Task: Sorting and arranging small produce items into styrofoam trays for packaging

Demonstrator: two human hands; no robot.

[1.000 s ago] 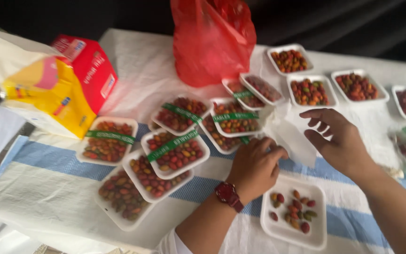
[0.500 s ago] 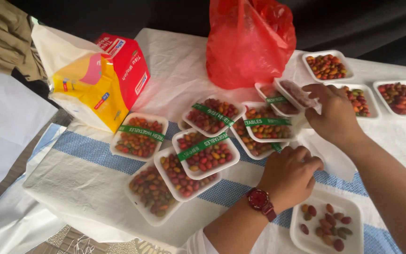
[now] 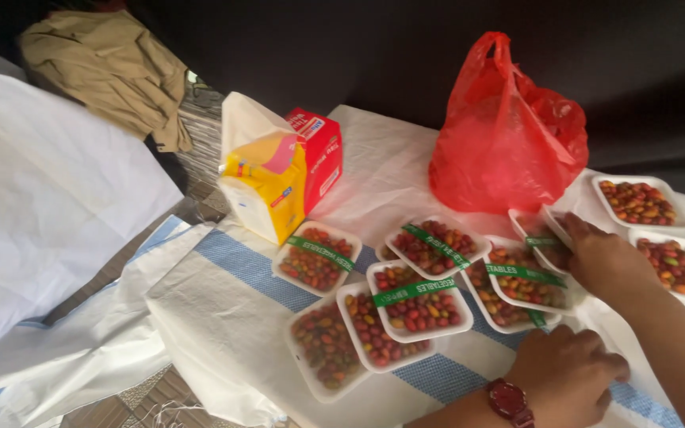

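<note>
My right hand [image 3: 606, 260] is closed on a film-wrapped white tray of small red and green fruits [image 3: 547, 231], at the right end of a cluster of such trays. Several wrapped trays with green bands lie there, among them one in the middle [image 3: 418, 299] and one at the left [image 3: 317, 257]. My left hand [image 3: 571, 372], with a dark red watch on its wrist, rests curled on the blue-striped white cloth [image 3: 223, 313] near the front edge. I see nothing in it.
A red plastic bag [image 3: 509, 135] stands behind the trays. A yellow tissue pack [image 3: 262, 190] and a red box [image 3: 320, 154] sit at the back left. Two unwrapped trays of fruit [image 3: 637, 202] [image 3: 682, 268] lie at the right. A khaki cloth [image 3: 109, 67] and a white sheet [image 3: 41, 198] lie at the left.
The view has swung left and up, so everything shifted right. My right hand reached from the bare cloth to the wrapped tray at the back and closed on it. The left hand stayed curled.
</note>
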